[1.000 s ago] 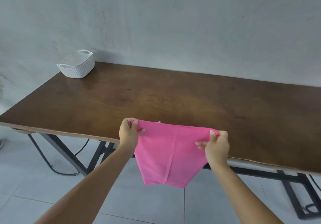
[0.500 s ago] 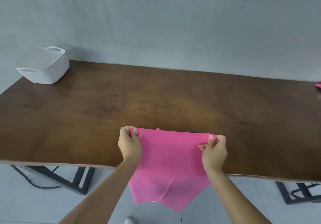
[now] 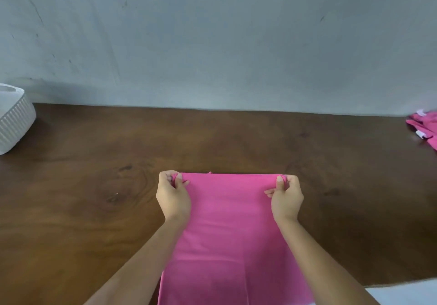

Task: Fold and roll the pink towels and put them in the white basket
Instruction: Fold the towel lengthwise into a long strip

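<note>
Both hands, left hand [image 3: 173, 197] and right hand [image 3: 286, 198], pinch the towel [image 3: 228, 222] corners; lay it flat on the tabletop [image 3: 94, 186], edges even.

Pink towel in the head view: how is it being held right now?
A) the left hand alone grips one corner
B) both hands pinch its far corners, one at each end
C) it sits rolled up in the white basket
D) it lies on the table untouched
B: the left hand and the right hand each pinch a far corner of the pink towel, stretched between them over the table.
</note>
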`<control>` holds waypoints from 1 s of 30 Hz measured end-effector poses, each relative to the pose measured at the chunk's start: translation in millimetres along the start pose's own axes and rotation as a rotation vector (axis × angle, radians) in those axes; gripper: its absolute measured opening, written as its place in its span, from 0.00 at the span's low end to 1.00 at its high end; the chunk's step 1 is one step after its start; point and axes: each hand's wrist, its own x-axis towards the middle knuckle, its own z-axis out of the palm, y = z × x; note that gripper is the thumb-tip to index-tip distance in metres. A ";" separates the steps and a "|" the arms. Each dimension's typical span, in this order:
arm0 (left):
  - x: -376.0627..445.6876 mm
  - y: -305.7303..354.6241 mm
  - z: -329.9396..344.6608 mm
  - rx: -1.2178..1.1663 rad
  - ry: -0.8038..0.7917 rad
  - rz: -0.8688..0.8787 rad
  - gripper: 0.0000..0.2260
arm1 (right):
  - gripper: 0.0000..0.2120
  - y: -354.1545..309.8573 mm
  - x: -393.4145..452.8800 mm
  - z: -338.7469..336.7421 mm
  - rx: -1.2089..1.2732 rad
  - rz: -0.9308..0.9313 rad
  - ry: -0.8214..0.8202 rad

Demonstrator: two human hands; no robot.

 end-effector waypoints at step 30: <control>212.3 45.3 184.7 0.137 0.084 0.216 0.07 | 0.03 -39.4 255.7 176.3 0.178 0.011 -0.127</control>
